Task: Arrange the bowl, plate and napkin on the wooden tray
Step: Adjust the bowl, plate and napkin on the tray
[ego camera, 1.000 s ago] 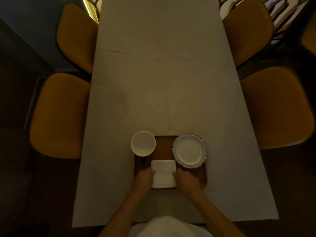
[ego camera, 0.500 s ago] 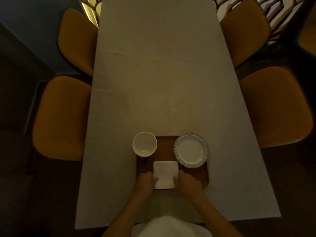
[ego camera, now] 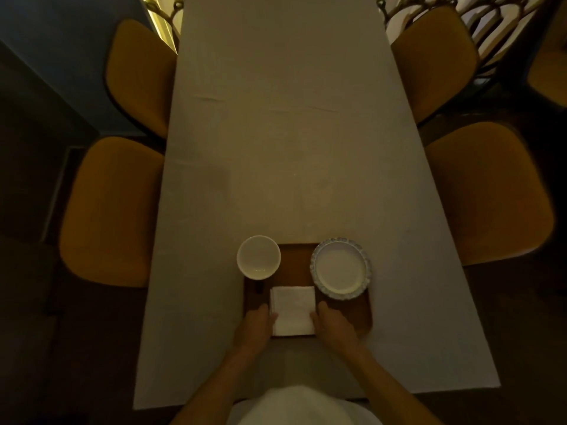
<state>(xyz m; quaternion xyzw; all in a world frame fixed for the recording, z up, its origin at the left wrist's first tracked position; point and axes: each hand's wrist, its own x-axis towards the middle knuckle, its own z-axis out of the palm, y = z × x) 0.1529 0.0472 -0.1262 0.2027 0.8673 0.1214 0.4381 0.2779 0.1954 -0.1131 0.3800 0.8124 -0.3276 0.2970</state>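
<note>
Folded white paper napkin [ego camera: 293, 311] lies flat on the brown wooden tray [ego camera: 295, 265], low in the middle of the frame, at the tray's near edge. The left hand [ego camera: 256, 328] rests at the napkin's left edge and the right hand [ego camera: 334, 328] at its right edge, fingers of both fairly straight and touching the paper's sides; whether either pinches it I cannot tell in the dim light. Just above and left of the napkin, the round white ceramic bowl [ego camera: 258, 257] sits at the tray's upper left corner, overhanging its edge. Just above and right, the round white plate with a blue patterned rim [ego camera: 340, 269] sits at the tray's upper right corner. The tray lies on the long surface covered by a pale cloth [ego camera: 291, 133]. Mustard-yellow upholstered chairs [ego camera: 113, 210] stand along both sides of the frame, two on each. At the bottom edge, a white garment [ego camera: 303, 406] shows between the forearms.
</note>
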